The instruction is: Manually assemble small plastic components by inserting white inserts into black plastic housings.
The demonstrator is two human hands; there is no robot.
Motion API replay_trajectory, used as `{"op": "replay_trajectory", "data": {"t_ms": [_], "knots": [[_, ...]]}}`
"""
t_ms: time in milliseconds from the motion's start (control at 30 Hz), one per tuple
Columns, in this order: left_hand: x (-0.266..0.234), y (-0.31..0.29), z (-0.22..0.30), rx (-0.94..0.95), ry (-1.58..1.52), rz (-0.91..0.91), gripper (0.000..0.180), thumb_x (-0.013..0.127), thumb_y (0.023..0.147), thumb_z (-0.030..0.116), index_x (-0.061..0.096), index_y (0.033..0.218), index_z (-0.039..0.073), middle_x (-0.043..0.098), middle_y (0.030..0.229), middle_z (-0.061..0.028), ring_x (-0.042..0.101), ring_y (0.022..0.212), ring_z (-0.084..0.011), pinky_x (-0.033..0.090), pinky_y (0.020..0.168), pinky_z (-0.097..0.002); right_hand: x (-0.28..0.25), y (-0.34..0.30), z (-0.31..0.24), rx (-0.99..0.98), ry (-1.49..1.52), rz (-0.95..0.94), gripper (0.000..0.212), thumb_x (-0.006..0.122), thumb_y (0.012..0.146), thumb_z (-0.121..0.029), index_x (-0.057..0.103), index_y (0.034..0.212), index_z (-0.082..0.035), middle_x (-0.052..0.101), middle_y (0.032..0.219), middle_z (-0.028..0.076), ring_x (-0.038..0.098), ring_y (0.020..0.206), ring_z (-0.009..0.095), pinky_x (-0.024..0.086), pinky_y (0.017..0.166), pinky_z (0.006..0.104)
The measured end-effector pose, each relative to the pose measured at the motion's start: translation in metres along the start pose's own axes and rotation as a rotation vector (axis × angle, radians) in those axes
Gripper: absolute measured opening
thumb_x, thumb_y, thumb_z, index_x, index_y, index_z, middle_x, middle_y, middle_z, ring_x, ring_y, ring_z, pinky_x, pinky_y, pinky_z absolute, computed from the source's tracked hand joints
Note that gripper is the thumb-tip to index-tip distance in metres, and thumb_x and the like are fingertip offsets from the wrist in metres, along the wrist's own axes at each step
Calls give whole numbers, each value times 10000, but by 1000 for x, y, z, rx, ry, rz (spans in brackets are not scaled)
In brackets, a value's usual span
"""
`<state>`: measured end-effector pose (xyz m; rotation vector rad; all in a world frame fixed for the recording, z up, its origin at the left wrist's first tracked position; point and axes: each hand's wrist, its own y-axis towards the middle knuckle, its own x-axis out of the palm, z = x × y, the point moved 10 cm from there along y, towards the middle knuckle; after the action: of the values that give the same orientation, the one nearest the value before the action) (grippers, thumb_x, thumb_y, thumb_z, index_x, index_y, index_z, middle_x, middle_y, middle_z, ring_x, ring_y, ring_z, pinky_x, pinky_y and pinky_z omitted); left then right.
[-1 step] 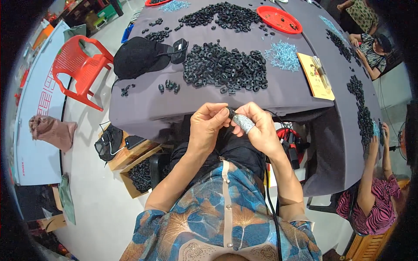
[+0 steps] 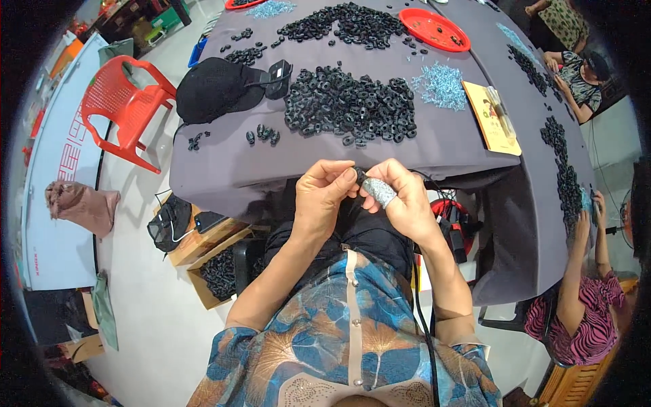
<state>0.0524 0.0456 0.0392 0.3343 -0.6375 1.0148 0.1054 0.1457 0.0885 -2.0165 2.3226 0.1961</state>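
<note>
Black rubbery ring [image 2: 358, 175] pinched between left hand [image 2: 324, 197], right hand [image 2: 405, 198], grey cloth table [image 2: 224, 169]

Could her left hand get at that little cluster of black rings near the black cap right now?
Probably yes. The small cluster of black rings lies on bare grey tablecloth just ahead of the left hand, with nothing between. That hand, though, is pinching a small black piece together with the right hand.

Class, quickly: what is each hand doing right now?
Left hand: fingers closed, pinching a small black part.
Right hand: closed on the same part; thumb wears a grey cover.
</note>
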Motion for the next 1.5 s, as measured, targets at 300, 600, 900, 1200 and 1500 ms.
{"op": "replay_trajectory", "data": {"t_ms": [300, 600, 900, 1200, 1500], "knots": [[0, -1, -3, -17, -102, 19, 134, 619, 801, 28, 593, 932, 13, 601, 764, -42, 556, 644, -101, 470, 614, -221, 3, 2, 9, 14, 133, -25, 156, 388, 783, 52, 499, 889, 22, 583, 696, 65, 570, 587, 108, 476, 544, 247], [-5, 0, -13, -105, -140, 23, 123, 612, 810, 38, 579, 926, 15, 602, 762, -48, 565, 645, -111, 473, 612, -223, 7, 3, -1, -64, -63, -111, 87, 397, 805, 0, 458, 867, 3, 575, 673, 67, 568, 578, 130, 458, 512, 258], [2, 1, -3, 29, 36, 8, 125, 633, 792, 26, 591, 906, -1, 598, 748, -39, 528, 635, -87, 444, 602, -204, 2, 5, 7, -1, -64, -158, 156, 380, 766, 56, 468, 886, 9, 573, 679, 67, 563, 582, 130, 460, 507, 261], [-4, 0, -7, 10, -7, 8, 143, 651, 780, 39, 596, 907, 3, 602, 742, -34, 538, 613, -85, 445, 581, -198, 8, 7, 13, 21, 1, -193, 180, 349, 740, 70, 463, 866, 10, 563, 682, 71, 549, 578, 128, 462, 511, 263], [0, 2, -5, -15, 79, -32, 130, 644, 782, 32, 599, 902, 9, 604, 728, -32, 547, 595, -87, 445, 555, -197, 4, 6, 5, -26, -86, -183, 143, 382, 757, 45, 460, 869, -1, 548, 665, 72, 541, 570, 141, 454, 504, 271]]}}
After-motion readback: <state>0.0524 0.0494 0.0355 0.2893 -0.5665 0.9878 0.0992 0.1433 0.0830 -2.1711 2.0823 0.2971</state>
